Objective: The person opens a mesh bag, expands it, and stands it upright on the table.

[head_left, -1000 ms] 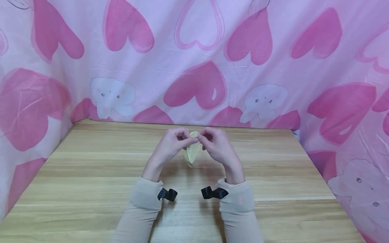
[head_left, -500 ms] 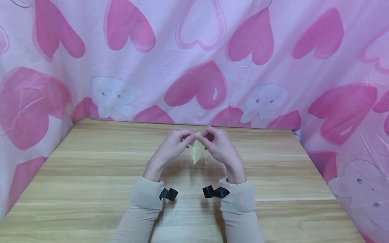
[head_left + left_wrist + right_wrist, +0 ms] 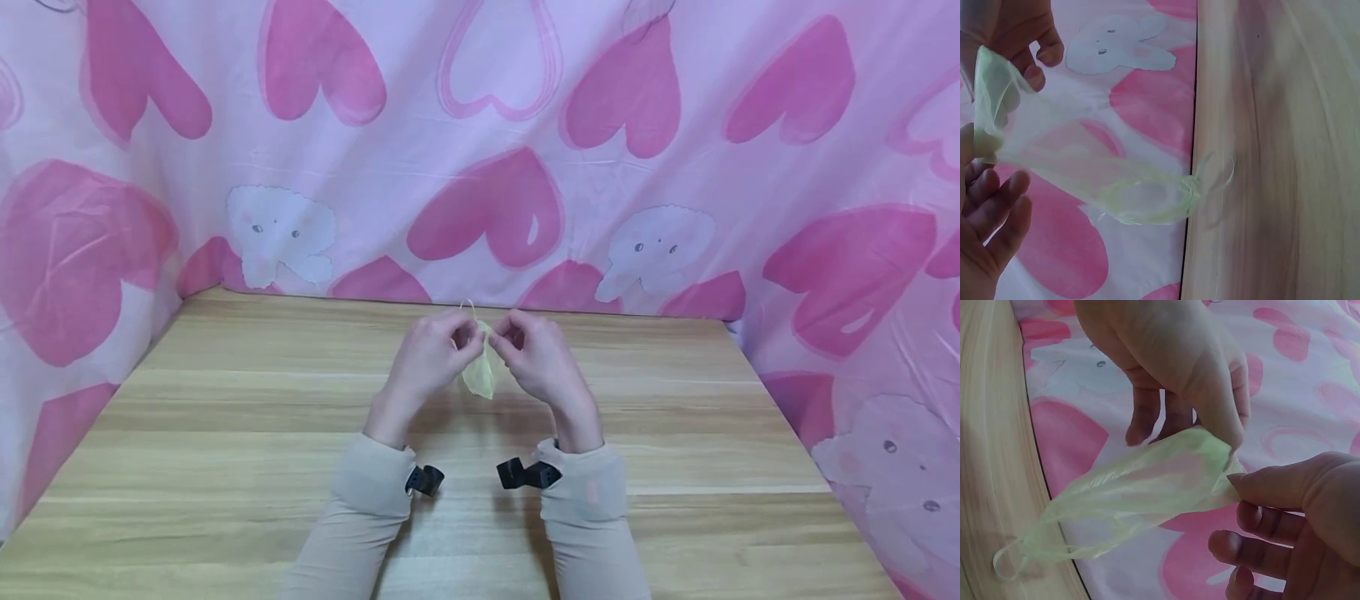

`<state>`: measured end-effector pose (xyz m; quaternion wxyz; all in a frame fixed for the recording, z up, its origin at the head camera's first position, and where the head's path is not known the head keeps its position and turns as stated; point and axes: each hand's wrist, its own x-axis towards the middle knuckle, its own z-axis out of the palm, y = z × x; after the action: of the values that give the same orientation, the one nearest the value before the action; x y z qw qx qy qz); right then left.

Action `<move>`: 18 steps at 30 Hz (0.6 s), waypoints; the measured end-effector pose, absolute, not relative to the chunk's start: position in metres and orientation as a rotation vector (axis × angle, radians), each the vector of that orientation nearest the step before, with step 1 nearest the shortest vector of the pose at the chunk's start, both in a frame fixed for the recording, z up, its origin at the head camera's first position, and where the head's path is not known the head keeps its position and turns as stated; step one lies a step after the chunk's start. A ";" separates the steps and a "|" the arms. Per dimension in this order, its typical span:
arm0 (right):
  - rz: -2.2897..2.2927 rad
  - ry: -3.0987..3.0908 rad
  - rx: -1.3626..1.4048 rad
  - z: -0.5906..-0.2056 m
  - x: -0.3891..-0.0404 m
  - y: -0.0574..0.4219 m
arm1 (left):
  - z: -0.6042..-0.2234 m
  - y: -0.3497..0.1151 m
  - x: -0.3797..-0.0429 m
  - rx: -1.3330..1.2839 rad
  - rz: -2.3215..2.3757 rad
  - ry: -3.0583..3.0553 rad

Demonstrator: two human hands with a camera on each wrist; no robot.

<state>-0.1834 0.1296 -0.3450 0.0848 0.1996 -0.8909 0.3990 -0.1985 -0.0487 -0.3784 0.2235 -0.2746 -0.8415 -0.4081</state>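
A small sheer pale-green pouch (image 3: 480, 382), likely a drawstring bag, is held up off the tabletop between both hands. My left hand (image 3: 426, 358) pinches its upper edge between thumb and forefinger. From the other side, my right hand (image 3: 534, 358) pinches the same edge, its fingertips close to the left ones. In the left wrist view the pouch (image 3: 1066, 153) spreads between the hands, tapering to a gathered end with a thin cord loop (image 3: 1225, 169). The right wrist view shows that cord loop (image 3: 1005, 562) beyond the pouch's lower end, and the other fingers of the right hand (image 3: 1297, 531) loosely bent.
The wooden tabletop (image 3: 225, 467) stretches out under both forearms. A pink curtain (image 3: 360, 183) printed with hearts and white animals closes off the back and sides. Black wrist-camera mounts (image 3: 425, 480) sit at the sleeve cuffs.
The pouch has been turned between the fingers, and its hanging tip has swung about. A cord loop now shows above the left hand. The left wrist has shifted slightly right.
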 end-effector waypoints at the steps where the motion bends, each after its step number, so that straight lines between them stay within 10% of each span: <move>1: 1.186 -2.657 0.599 -0.345 -0.183 0.129 | -0.379 -0.048 -0.199 -0.743 -1.144 -2.337; 18: 1.208 -2.782 0.523 -0.343 -0.182 0.131 | -0.377 -0.042 -0.196 -0.741 -1.231 -2.490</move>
<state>-0.1818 0.1311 -0.3429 0.0318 0.1700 -0.9034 0.3923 -0.1958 -0.0422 -0.3772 0.1330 -0.2554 -0.8584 -0.4245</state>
